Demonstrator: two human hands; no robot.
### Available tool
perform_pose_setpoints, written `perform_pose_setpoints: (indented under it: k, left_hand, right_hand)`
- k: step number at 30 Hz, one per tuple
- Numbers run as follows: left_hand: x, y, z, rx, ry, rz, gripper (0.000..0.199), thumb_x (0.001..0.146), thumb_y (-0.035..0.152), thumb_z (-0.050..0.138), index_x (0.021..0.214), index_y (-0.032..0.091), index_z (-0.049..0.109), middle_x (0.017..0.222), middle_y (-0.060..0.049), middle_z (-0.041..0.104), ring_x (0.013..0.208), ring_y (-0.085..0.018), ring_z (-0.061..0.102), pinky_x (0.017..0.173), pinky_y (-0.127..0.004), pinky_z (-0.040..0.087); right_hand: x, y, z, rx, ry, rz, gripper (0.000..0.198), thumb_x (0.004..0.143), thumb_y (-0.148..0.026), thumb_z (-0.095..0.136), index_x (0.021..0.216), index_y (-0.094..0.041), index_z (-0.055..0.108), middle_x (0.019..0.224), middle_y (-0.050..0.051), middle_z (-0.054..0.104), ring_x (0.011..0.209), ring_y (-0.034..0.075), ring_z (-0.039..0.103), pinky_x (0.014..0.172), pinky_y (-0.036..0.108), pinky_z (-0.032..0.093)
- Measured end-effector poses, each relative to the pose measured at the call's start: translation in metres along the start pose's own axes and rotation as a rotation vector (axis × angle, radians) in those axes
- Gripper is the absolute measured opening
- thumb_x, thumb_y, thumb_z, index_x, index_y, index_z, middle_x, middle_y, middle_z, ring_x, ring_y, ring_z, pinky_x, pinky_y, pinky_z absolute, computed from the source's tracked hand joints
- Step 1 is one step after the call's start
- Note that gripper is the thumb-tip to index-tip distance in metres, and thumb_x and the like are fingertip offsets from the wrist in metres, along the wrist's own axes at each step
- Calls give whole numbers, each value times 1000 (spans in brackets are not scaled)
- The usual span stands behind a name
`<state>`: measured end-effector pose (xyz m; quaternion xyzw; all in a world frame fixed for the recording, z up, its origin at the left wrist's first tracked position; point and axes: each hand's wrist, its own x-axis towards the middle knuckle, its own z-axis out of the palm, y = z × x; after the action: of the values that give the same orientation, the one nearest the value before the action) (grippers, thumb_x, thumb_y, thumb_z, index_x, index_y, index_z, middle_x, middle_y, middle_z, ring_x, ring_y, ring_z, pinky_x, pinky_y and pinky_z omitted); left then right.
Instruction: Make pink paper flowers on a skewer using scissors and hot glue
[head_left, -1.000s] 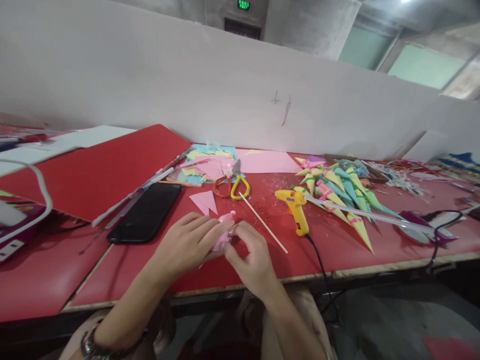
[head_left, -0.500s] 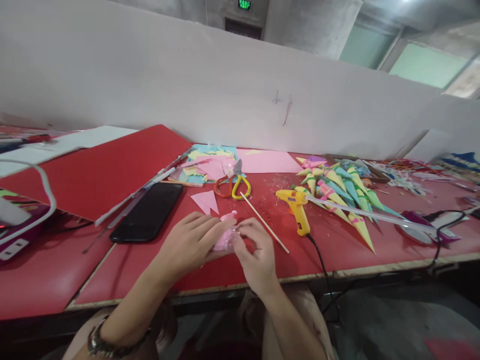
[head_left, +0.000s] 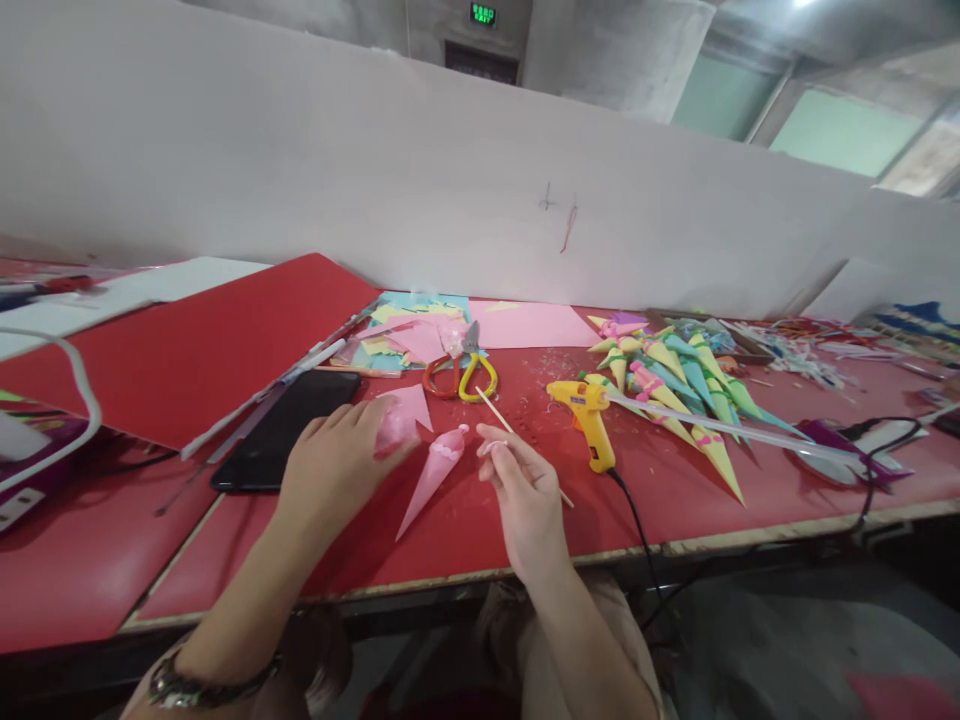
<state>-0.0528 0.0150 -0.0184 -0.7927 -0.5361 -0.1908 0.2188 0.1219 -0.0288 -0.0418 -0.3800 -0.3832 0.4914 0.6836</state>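
Observation:
Between my hands a pink paper cone (head_left: pixel 429 482) lies on the red tabletop, with a scalloped pale trim and a small round knob at its wide end. My left hand (head_left: pixel 334 465), to the left of it, holds a shiny, see-through pinkish piece that looks like thin plastic (head_left: pixel 395 432) between thumb and fingers. My right hand (head_left: pixel 525 500), on the cone's other side, pinches a thin, pale pink strip (head_left: pixel 492 447) in its fingertips. A pink paper piece (head_left: pixel 415 405) lies just beyond my left fingers. Neither hand touches the cone.
Scissors (head_left: pixel 461 375) and a thin wooden stick (head_left: pixel 491 408) lie beyond my hands. A yellow glue gun (head_left: pixel 589 415) and several coloured paper cones (head_left: pixel 686 375) are to the right. To the left are a black phone (head_left: pixel 259 445) and a red sheet (head_left: pixel 225 340).
My hands have moved apart. The pink cone, held between them before, now lies on the table. The left hand has gone left with the see-through piece; the right now pinches a pale strip.

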Motion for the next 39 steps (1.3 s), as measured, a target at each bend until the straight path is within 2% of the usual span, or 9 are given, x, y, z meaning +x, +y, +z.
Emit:
perform_pose_setpoints:
  k: [3, 7, 13, 16, 20, 25, 29, 34, 39]
  left_hand:
    - [-4, -4, 7, 89, -22, 31, 33, 81, 33, 42, 105, 12, 52, 91, -16, 63, 82, -31, 59, 69, -41, 44]
    - [-2, 3, 7, 48, 72, 27, 35, 81, 22, 38, 113, 11, 46, 107, -17, 57, 97, -31, 52, 79, -42, 42]
    - [1, 28, 2, -184, 37, 177, 33, 84, 31, 40, 110, 12, 49, 103, -13, 59, 94, -27, 52, 83, -40, 42]
    - [-3, 33, 6, -221, -16, 176, 36, 81, 33, 46, 110, 13, 48, 102, -12, 60, 93, -27, 53, 81, -41, 43]
    - [-7, 32, 12, -274, -100, 136, 44, 74, 32, 54, 112, 11, 47, 103, -14, 60, 94, -28, 54, 77, -39, 46]
    - [-4, 30, 12, -336, -176, 118, 31, 79, 25, 43, 108, 17, 50, 100, -10, 63, 90, -24, 59, 71, -33, 47]
    - [-3, 28, 10, -441, -174, 38, 32, 80, 28, 41, 109, 17, 47, 104, -10, 61, 91, -23, 59, 74, -33, 46]
    - [-1, 31, 8, -635, -178, -104, 30, 77, 31, 44, 103, 16, 49, 101, -10, 60, 93, -23, 57, 80, -35, 44]
    - [0, 34, 2, -755, -211, -160, 42, 73, 28, 42, 113, 14, 43, 113, -10, 54, 108, -23, 49, 91, -36, 39]
  right_hand:
    - [-2, -2, 3, 95, -41, 31, 18, 73, -24, 59, 88, -21, 67, 78, 1, 64, 60, 9, 52, 62, 24, 46]
    - [-1, -1, 6, 178, -90, 25, 11, 71, -21, 61, 79, -22, 69, 80, 2, 66, 68, 11, 58, 69, 26, 49]
    - [1, 5, 7, 210, -75, 50, 14, 66, -23, 67, 79, -21, 70, 89, 3, 66, 81, 15, 61, 82, 31, 48]
    - [0, 3, 7, 248, -61, 80, 18, 65, -25, 67, 82, -20, 71, 97, 4, 65, 84, 16, 61, 84, 33, 48]
    - [-1, -1, 7, 254, -83, 121, 15, 67, -24, 67, 80, -19, 71, 93, 4, 67, 84, 16, 62, 80, 29, 49]
    - [-1, -3, 7, 228, -58, 157, 10, 67, -25, 67, 74, -18, 70, 70, 1, 68, 64, 11, 62, 64, 23, 50]
    - [0, -1, 6, 176, 7, 104, 11, 66, -23, 68, 76, -20, 68, 64, -3, 64, 56, 7, 56, 56, 17, 47]
    - [1, 0, 5, 55, 29, 57, 15, 68, -22, 66, 82, -18, 69, 74, 0, 66, 65, 9, 57, 64, 20, 47]
    - [0, 1, 4, 131, 14, 73, 15, 73, -28, 62, 81, -19, 69, 67, -1, 65, 58, 7, 57, 58, 18, 47]
